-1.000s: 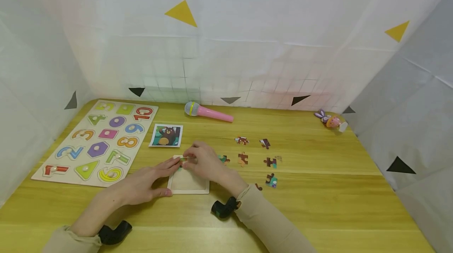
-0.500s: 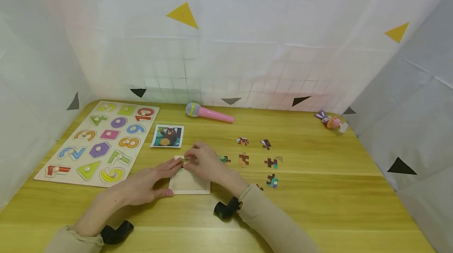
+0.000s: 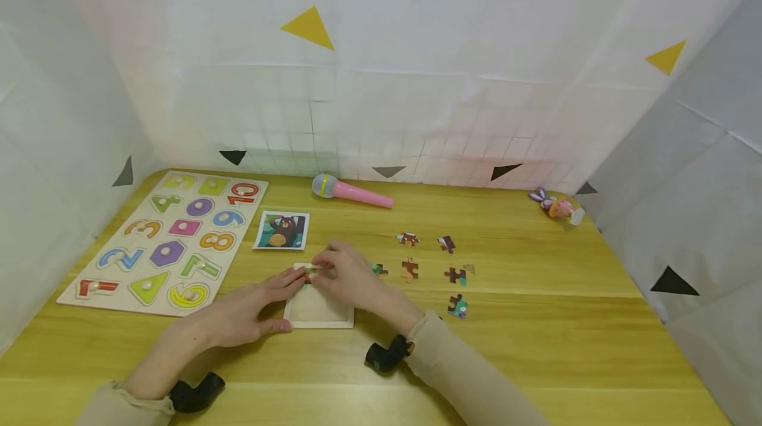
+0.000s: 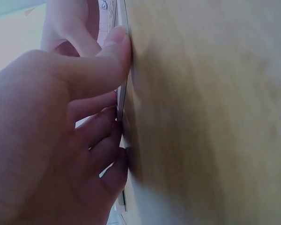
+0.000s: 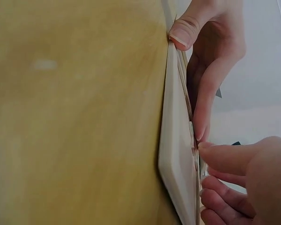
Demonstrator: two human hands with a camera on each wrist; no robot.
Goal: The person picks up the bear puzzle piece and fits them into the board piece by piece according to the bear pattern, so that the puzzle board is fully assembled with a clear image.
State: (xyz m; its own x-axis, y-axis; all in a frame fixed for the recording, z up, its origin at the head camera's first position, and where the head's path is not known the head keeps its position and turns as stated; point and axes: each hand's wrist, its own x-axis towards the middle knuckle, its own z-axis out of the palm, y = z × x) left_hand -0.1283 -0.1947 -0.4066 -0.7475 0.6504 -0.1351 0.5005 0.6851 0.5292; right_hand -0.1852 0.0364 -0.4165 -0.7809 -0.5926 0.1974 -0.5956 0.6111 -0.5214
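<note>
A small wooden puzzle tray [image 3: 324, 325] lies in front of the person, its lower part bare wood. My left hand [image 3: 235, 313] rests along its left side, fingertips at the upper left corner and thumb at the lower left. There my right hand [image 3: 351, 280] pinches a small jigsaw piece [image 3: 308, 278] with thumb and fingers, mostly hidden by them. In the right wrist view, the right thumb and fingertips meet the left index fingertip just over the tray's rim [image 5: 166, 154]. Several loose jigsaw pieces [image 3: 409, 270] lie to the right, some partly behind the right hand and forearm.
A bear picture card [image 3: 284, 231] lies just behind the tray. To the left is a number-and-shape peg board [image 3: 169, 241]. A pink toy microphone [image 3: 357, 193] lies at the back, and a rabbit toy [image 3: 556, 206] at the back right.
My right wrist and sleeve have shifted slightly right, now covering most of a brown piece beside the forearm. Both hands' fingers stay at the tray's upper left corner.
</note>
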